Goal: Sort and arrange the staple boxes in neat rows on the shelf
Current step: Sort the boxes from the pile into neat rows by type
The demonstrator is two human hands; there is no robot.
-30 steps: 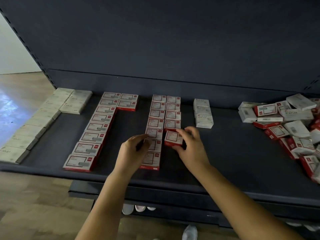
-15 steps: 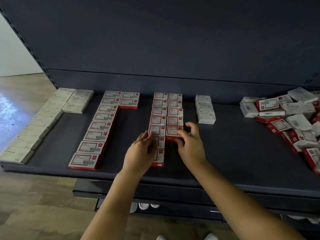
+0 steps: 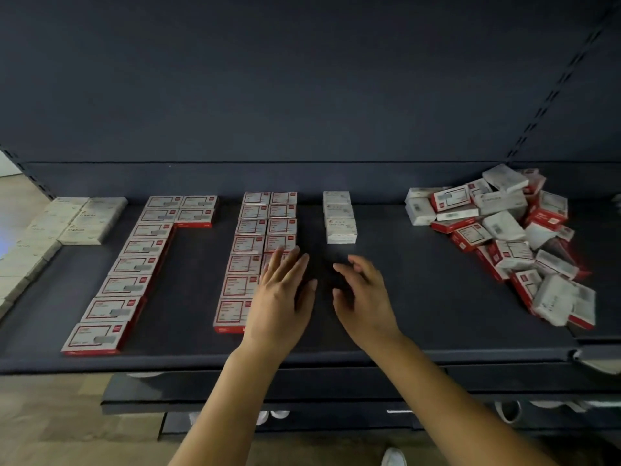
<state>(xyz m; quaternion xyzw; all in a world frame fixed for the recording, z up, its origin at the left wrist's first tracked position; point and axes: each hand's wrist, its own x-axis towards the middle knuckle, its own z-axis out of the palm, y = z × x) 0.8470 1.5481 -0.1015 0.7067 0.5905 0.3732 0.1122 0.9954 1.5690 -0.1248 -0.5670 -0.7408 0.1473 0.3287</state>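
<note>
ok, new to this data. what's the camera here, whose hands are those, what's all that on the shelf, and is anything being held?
There is no robot: a person works with two bare hands, filmed by one wide-angle camera on their head, looking forward and down. The dark shelf carries small staple boxes. Red-and-white ones lie flat in a long row at the left and a double row in the middle. A short white stack sits beside that, pale boxes lie far left, and an unsorted pile sits at the right. The left hand lies flat over the double row's near end; the right hand hovers with relaxed fingers. Neither holds anything.
</note>
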